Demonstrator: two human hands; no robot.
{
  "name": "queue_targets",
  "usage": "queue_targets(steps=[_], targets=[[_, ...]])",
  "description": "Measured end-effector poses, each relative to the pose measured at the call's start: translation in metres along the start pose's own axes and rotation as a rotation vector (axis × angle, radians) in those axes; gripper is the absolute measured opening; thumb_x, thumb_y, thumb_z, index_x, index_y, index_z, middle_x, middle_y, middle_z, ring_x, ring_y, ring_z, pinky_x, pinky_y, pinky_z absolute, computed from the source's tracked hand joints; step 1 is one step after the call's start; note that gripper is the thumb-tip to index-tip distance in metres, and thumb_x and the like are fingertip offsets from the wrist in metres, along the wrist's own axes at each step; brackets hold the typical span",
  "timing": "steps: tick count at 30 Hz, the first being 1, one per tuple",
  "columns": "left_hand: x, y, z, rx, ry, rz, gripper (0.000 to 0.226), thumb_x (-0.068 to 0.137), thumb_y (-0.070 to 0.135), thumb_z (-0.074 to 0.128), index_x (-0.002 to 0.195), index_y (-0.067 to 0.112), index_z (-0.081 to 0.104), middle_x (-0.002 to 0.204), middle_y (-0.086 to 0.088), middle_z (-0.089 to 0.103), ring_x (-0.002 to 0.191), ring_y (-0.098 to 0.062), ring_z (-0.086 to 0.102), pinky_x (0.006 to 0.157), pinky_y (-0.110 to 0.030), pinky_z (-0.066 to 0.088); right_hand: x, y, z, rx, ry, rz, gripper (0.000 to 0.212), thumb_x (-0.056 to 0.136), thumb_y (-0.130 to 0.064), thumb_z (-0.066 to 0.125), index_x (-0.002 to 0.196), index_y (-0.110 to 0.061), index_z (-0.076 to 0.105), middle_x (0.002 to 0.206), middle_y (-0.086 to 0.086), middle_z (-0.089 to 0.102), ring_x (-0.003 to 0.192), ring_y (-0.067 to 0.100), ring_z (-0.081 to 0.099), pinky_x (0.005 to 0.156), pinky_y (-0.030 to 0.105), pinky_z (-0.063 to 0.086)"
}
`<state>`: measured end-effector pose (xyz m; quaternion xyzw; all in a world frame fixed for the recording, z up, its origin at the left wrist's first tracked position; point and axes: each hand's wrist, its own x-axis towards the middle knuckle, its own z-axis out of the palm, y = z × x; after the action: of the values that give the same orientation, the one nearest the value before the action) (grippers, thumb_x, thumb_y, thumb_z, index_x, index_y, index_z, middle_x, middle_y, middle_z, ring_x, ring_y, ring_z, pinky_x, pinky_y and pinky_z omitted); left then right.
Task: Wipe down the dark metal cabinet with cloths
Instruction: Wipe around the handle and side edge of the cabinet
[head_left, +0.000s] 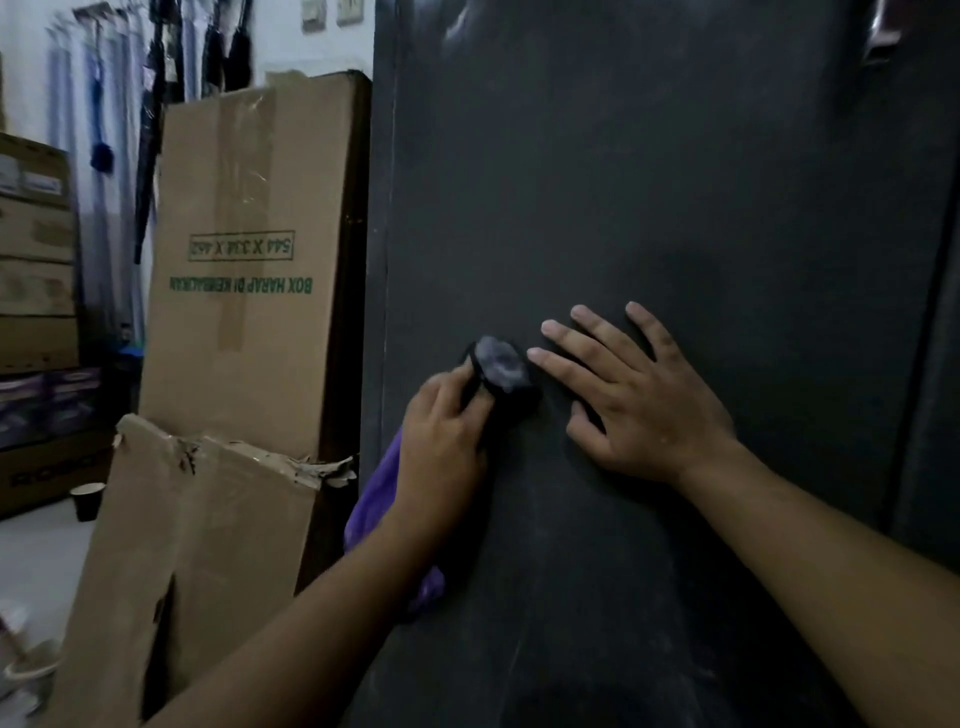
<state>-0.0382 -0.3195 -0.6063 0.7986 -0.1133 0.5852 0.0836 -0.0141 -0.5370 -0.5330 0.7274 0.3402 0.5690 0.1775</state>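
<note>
While left hand (444, 436) grips dark cloth (500, 364) against cabinet (675, 182), right hand (636, 400) lies flat, fingers spread, just right of it. Cabinet face runs tall, upright; most lies above both hands.

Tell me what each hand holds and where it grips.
Left hand grips a bunched dark cloth near its dusty end, a purple cloth trailing under the palm. Right hand holds nothing, flat on the cabinet.

A tall cardboard box (249, 260) stands behind a torn carton (208, 519), paper cup (88, 500) nearby.
</note>
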Motion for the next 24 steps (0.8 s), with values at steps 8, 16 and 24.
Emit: queue_targets(steps=[8,16,24], targets=[[-0.075,-0.023,0.021,0.025,-0.098,0.471,0.029,0.092,0.023,0.054,0.111,0.010,0.071,0.143,-0.010,0.044,0.122,-0.028,0.048,0.095,-0.043,0.045,-0.001,-0.001,-0.002,0.052,0.005,0.008,0.060,0.090,-0.036,0.043,0.149,-0.025,0.047,0.159,0.000,0.038,0.148,0.022,0.031,0.120,0.055,0.018],[0.037,-0.038,-0.025,-0.061,0.011,0.132,0.040,0.092,0.016,0.052,0.132,0.010,0.054,0.143,-0.011,0.043,0.122,-0.034,0.048,0.099,-0.042,0.049,-0.005,0.009,-0.020,0.447,-0.027,0.006,0.055,0.077,-0.029,0.048,0.127,-0.019,0.067,0.141,0.001,0.057,0.144,0.021,0.037,0.124,0.043,0.011],[0.212,-0.021,-0.077,-0.234,0.034,-0.419,0.031,0.087,-0.006,0.050,0.114,-0.008,0.064,0.140,-0.029,0.043,0.125,-0.045,0.045,0.110,-0.031,0.032,-0.031,0.088,-0.074,0.318,0.052,0.131,0.051,0.071,-0.033,0.046,0.115,-0.033,0.071,0.132,-0.007,0.062,0.136,0.018,0.045,0.116,0.046,0.021]])
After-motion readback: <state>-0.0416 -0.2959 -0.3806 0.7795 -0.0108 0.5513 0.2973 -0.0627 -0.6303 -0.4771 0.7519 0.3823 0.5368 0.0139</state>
